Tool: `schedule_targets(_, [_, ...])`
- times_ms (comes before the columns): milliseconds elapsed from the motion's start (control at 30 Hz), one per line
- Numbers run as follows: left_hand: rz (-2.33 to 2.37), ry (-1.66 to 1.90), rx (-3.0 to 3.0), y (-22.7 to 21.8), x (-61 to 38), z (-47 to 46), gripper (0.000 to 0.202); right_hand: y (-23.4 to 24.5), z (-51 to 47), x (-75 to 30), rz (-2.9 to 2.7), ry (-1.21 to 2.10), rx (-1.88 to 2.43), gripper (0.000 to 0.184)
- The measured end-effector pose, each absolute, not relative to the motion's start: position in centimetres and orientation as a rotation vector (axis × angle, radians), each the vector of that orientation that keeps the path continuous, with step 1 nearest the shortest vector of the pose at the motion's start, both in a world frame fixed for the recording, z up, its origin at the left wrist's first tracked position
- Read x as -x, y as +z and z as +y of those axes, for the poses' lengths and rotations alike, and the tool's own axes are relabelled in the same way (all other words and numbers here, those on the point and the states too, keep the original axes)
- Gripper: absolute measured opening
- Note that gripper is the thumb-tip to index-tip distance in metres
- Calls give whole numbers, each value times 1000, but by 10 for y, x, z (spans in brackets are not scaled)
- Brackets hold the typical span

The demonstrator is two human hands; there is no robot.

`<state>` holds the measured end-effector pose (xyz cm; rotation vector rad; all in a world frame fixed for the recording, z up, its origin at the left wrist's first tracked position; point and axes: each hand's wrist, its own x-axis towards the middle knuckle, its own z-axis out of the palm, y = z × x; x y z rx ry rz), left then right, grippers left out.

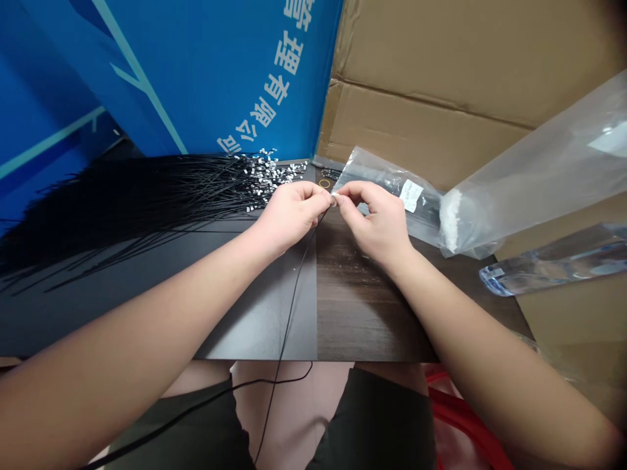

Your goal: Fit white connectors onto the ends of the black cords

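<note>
Near the far edge of the table, my left hand (296, 210) is closed in a pinch on a thin black cable (292, 294). The cable hangs from the fingers, crosses the table's front edge and drops past my legs. My right hand (377, 219) meets it fingertip to fingertip, pinching a small pale piece (334, 198) at the cable's upper end; fingers mostly hide its shape. Left of my hands lies a large pile of black cables (147, 196) with white ends (267, 173). A small yellow ring (324, 184) rests just beyond the fingertips.
A clear plastic bag (382, 171) with a white label lies behind my right hand. Farther right are a rolled translucent bag (529, 170) and a clear bluish plastic package (553, 261). A blue printed panel (220, 65) and cardboard (441, 59) stand behind the table.
</note>
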<state>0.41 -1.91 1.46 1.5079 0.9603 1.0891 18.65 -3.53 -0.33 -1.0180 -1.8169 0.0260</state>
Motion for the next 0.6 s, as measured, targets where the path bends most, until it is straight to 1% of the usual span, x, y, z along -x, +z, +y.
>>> schedule_targets(167, [935,1067,-1496,15,-4,-19,16,-5,-34,-187,-1806,-3,978,10])
schedule_targets(400, [960,1080,-1505,12,-5,-18,21,-5,-35,-186,-1800,21,986,9])
schedule_targets(600, [963,1083,-1502,10,-5,-18,22,-6,-35,-185,-1780,27,1037,10])
